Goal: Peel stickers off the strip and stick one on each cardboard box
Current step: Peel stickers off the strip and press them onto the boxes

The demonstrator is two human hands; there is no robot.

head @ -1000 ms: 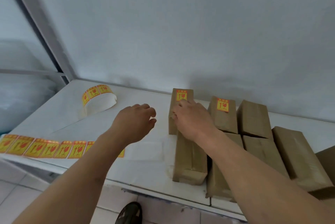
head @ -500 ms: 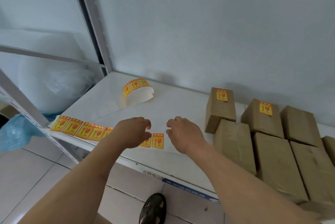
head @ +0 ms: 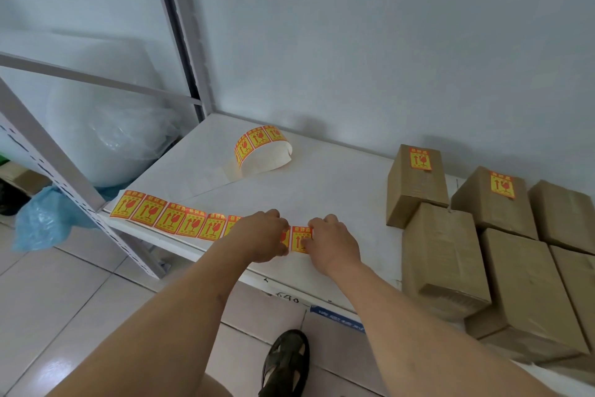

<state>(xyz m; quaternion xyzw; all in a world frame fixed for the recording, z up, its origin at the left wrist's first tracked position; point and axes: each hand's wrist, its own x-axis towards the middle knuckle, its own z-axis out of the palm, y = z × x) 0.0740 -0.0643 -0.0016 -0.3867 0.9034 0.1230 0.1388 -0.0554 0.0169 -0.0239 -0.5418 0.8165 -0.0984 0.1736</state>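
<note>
We have both hands down at the near edge of the white shelf [head: 338, 177], on the end of the sticker strip [head: 180, 218]. Our left hand [head: 262, 235] covers the strip with its fingers curled down on it; whether that grip pinches the strip or only presses it, we cannot tell. Our right hand [head: 333, 243] touches the right edge of the last sticker [head: 299, 239], and its fingertips are hidden, so we cannot tell its grip either. The strip runs flat leftward to the shelf's left edge, and a curled length [head: 260, 149] lies farther back. At the right sit the cardboard boxes [head: 441, 255]; the two far ones, the left [head: 415, 184] and its neighbour [head: 492, 200], carry stickers.
</note>
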